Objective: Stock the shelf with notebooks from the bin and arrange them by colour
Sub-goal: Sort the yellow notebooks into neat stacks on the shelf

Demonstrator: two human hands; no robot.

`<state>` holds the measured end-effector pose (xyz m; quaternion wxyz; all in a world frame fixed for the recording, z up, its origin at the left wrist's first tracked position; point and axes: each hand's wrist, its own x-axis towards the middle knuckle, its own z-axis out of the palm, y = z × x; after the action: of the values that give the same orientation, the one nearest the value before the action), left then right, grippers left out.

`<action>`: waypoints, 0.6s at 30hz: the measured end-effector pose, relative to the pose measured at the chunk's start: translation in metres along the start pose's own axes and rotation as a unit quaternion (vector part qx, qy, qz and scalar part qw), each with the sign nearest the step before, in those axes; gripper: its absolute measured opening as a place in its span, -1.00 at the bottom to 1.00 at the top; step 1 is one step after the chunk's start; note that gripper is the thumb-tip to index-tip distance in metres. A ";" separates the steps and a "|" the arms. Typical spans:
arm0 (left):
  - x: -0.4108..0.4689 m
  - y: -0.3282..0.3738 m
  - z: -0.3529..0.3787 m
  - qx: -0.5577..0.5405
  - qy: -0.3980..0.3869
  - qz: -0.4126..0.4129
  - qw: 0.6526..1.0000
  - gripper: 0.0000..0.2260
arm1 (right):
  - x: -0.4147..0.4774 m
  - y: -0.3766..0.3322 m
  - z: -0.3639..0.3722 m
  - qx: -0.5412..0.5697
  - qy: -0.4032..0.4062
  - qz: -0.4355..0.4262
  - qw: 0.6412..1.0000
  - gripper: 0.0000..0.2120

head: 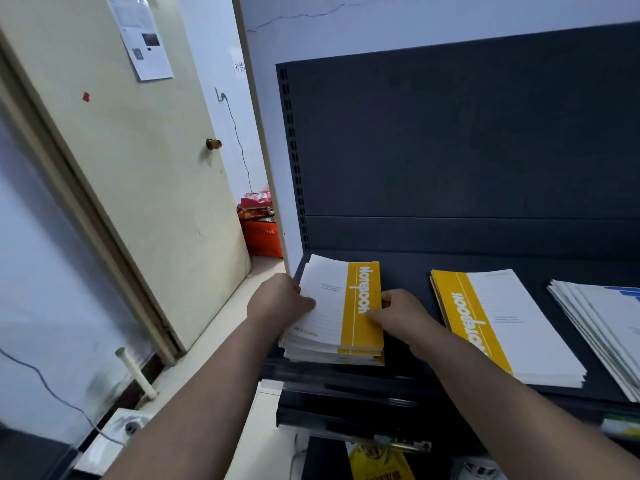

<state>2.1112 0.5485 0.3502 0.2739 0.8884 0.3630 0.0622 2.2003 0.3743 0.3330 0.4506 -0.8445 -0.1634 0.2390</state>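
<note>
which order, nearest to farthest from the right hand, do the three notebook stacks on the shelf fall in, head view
1. left yellow notebook stack, held by the right hand
2. middle yellow notebook stack, just to the right
3. blue notebook stack, far right

shelf strip (407, 271) between notebook stacks (519, 341), seemingly free

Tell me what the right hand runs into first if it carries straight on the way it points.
The left stack of yellow notebooks: the right hand points left and slightly away, and its fingers seem to grip that stack's yellow-banded edge. Past it, the left hand holds the opposite edge.
</note>
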 end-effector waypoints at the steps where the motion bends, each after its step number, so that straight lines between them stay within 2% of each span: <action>1: 0.000 0.002 0.001 0.010 0.005 0.002 1.000 -0.75 | 0.000 0.002 0.000 -0.009 0.003 0.002 1.000 -0.93; 8: 0.015 -0.010 -0.005 0.022 0.012 0.010 1.000 -0.76 | 0.001 -0.004 0.018 -0.029 0.036 0.004 0.999 -0.87; 12: 0.013 -0.008 -0.005 0.049 0.025 0.014 0.998 -0.78 | 0.000 -0.006 0.017 -0.030 0.039 0.006 0.999 -0.93; 18: 0.012 -0.009 -0.003 0.034 0.022 0.010 0.999 -0.77 | -0.003 -0.002 0.009 0.012 0.064 0.021 0.998 -0.70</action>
<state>2.1140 0.5635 0.3469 0.2344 0.8993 0.3621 0.0723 2.1923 0.3799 0.3308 0.4653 -0.8558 -0.1134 0.1956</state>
